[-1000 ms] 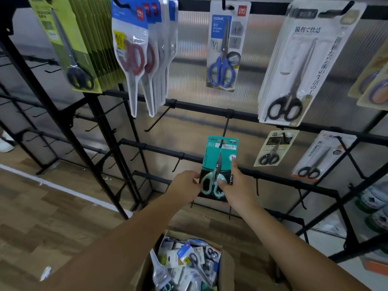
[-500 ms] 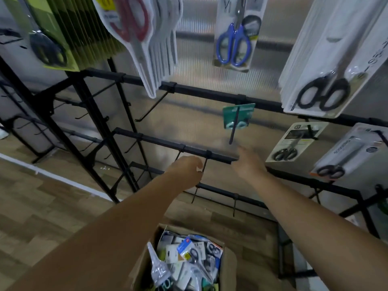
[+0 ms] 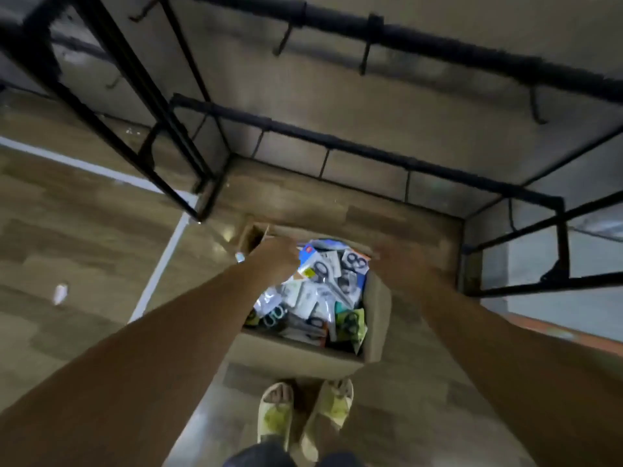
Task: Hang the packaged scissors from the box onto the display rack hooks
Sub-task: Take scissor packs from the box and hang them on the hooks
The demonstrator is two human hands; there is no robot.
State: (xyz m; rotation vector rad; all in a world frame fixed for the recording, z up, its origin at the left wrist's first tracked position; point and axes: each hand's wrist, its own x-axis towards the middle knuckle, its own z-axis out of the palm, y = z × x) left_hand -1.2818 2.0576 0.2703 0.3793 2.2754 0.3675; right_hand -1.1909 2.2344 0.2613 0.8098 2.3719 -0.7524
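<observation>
Rack: black metal display rack (image 3: pixel 387 30) with bare hooks stands behind and above the box; a package lifted carelessly could, in my judgement, snag a hook.
Box: open brown cardboard box (image 3: pixel 377 318) sits on the wood-look floor, just ahead of the person's sandalled feet (image 3: pixel 303 412); a hard tug could tip or shift it.
Scissors: loosely piled packaged scissors (image 3: pixel 323 288) fill the box; overlapping cards may lift together or spill.
Left hand: left hand (image 3: pixel 274 259) hovers over the box's far left corner, blurred; fingers appear loosely curled, holding nothing visible.
Right hand: right hand (image 3: pixel 401 261) hangs above the right rim, heavily blurred; its grip cannot be told.
</observation>
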